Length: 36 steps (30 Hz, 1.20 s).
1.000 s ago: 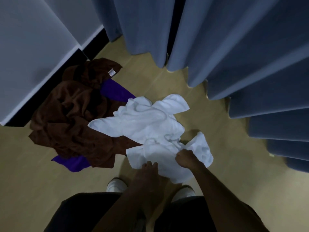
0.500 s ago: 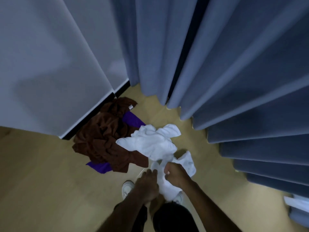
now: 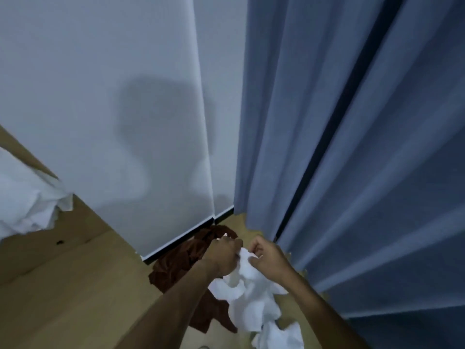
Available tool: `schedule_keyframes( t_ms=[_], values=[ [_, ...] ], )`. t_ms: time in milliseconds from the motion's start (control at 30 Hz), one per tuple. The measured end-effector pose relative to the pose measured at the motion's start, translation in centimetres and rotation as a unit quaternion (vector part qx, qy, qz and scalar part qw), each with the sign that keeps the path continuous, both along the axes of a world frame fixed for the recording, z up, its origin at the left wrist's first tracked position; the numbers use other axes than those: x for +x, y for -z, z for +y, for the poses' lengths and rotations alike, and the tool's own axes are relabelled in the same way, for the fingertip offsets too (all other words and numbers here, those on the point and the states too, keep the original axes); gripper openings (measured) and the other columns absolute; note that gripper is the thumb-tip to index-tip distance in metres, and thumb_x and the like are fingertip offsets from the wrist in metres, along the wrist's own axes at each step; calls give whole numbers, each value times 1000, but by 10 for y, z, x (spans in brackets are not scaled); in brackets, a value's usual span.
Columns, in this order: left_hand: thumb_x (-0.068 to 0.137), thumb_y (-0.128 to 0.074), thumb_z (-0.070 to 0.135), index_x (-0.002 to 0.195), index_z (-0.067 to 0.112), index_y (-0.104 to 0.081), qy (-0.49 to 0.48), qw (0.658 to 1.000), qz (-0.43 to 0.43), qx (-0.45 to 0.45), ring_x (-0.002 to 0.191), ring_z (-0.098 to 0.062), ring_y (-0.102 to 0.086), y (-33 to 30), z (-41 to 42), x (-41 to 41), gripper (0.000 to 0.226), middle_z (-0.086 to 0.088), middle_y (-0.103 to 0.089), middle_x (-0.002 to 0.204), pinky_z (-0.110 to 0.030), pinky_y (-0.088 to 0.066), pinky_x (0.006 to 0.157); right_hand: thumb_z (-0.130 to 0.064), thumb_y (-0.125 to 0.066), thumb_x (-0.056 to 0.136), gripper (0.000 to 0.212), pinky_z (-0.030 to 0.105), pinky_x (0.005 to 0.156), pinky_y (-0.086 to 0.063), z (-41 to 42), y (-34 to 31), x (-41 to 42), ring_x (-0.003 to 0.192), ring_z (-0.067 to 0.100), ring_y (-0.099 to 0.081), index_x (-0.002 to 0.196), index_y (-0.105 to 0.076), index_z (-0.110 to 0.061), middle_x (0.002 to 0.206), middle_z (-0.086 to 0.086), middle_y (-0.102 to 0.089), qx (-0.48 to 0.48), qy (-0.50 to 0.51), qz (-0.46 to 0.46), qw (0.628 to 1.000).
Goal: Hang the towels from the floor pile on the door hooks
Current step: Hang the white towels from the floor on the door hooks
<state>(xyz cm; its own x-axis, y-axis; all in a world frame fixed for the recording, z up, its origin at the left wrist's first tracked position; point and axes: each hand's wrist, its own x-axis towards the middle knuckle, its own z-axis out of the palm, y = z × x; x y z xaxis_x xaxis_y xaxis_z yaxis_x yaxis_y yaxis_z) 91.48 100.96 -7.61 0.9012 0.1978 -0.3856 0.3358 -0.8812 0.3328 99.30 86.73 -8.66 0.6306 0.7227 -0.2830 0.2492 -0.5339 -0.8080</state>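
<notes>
I see the white towel [image 3: 251,295] now lifted off the floor, hanging; earlier it lay there. Left hand [image 3: 224,255] and right hand [image 3: 266,255] both pinch its top edge. The brown towel [image 3: 183,260] stays at 9 o'clock below.

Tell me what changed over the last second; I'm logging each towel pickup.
The white towel has come up off the floor, with the left hand and right hand gripping its top edge and the rest hanging. A second ago it lay spread on the pile. The brown towel stays on the floor by the wall.
</notes>
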Motion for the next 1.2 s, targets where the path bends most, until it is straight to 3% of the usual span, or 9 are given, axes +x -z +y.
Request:
schedule_keyframes(
  t_ms=[133,267,400,500,567,700,833,967,1200],
  values=[
    [72,-31,30,108,4,-60,-67,996,-61,-21,104,-35,-59,-43,21,-12,54,-16,-64,112,-41,-46,88,-4,-63,76,26,14,68,-45,26,-33,-2,74,8,-55,87,-54,-27,84,-7,-59,19,-37,0,999],
    [87,-42,15,115,11,-59,-112,986,-121,-9,106,-32,-57,-92,37,-32,33,-14,-62,114,-39,-46,92,-14,-61,84,12,24,68,-44,49,-57,-10,84,21,-61,96,-61,-11,92,7,-67,39,-58,-57,996],
    [90,-48,12,122,16,-60,-145,973,-169,55,106,-31,-57,-122,61,-64,35,-11,-58,118,-35,-47,89,-12,-52,93,20,27,70,-44,75,-85,-20,83,23,-62,96,-69,-2,89,10,-69,83,-95,-164,978],
    [85,-47,6,108,9,-64,-190,954,-219,68,98,-35,-59,-142,76,-91,29,-14,-59,110,-36,-49,81,-12,-52,94,22,28,79,-49,103,-111,-33,89,19,-61,105,-70,-8,99,6,-68,139,-129,-216,958],
    [83,-44,1,95,4,-61,-225,940,-245,69,93,-36,-59,-154,84,-106,22,-16,-59,101,-36,-47,77,-15,-50,95,21,24,70,-43,123,-126,-46,84,17,-59,100,-70,-8,94,5,-67,137,-146,-230,952],
    [82,-41,-3,84,4,-55,-313,905,-280,64,89,-34,-57,-172,101,-142,15,-19,-62,94,-29,-36,68,-22,-51,93,20,25,56,-35,162,-139,-79,69,17,-51,79,-55,-9,75,2,-57,99,-231,-201,947],
    [77,-37,-8,76,11,-49,-391,856,-332,61,85,-33,-56,-184,126,-194,22,-18,-61,88,-29,-35,63,-18,-55,86,13,28,64,-39,195,-124,-116,73,17,-54,82,-61,-7,78,2,-58,7,-367,-162,916],
    [85,-41,-1,84,10,-55,-454,842,-242,160,91,-32,-58,-185,165,-267,18,-14,-63,97,-39,-46,73,-20,-54,90,23,27,61,-35,234,-120,-160,69,17,-51,76,-60,-3,73,3,-54,30,-361,-168,917],
    [83,-53,12,105,13,-64,-420,885,-202,-20,100,-19,-60,-169,216,-368,25,-4,-66,109,-34,-51,85,-22,-60,88,17,24,60,-37,319,-168,-280,67,9,-50,75,-64,-11,71,-4,-57,127,-430,-137,884]
  ],
)
